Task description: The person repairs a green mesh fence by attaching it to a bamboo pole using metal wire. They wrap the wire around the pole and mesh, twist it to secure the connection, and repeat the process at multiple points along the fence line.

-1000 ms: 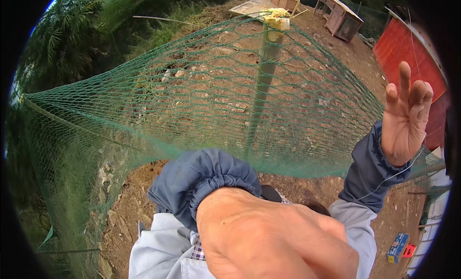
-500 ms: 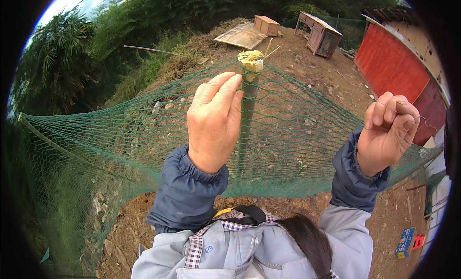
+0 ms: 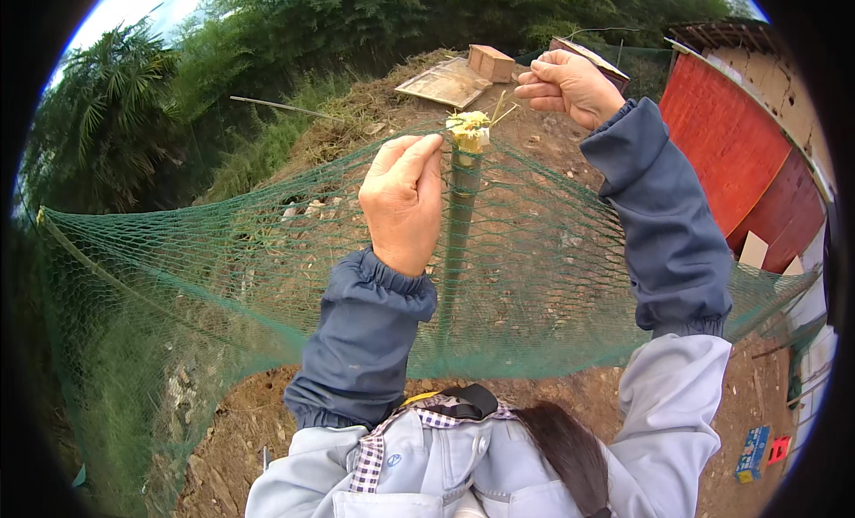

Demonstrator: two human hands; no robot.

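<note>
A green netting hangs across a bamboo post, whose splintered yellow top stands at the middle. Just left of that top, my left hand is closed, thumb and fingertips pressed together by the net's upper edge. What lies between those fingertips is too small to make out. Raised beyond the post and to its right, my right hand pinches a thin wire. A fine curved stretch of the wire shows above that hand.
Behind the net, a wooden board and a wooden box lie on the dirt slope. A red-walled shed stands at the right. A blue carton and a red item sit at the lower right.
My right hand has swung from the far right up and leftward, closer to the post top, carrying the wire. My left hand has shifted slightly, its fingers now pinched more tightly.
</note>
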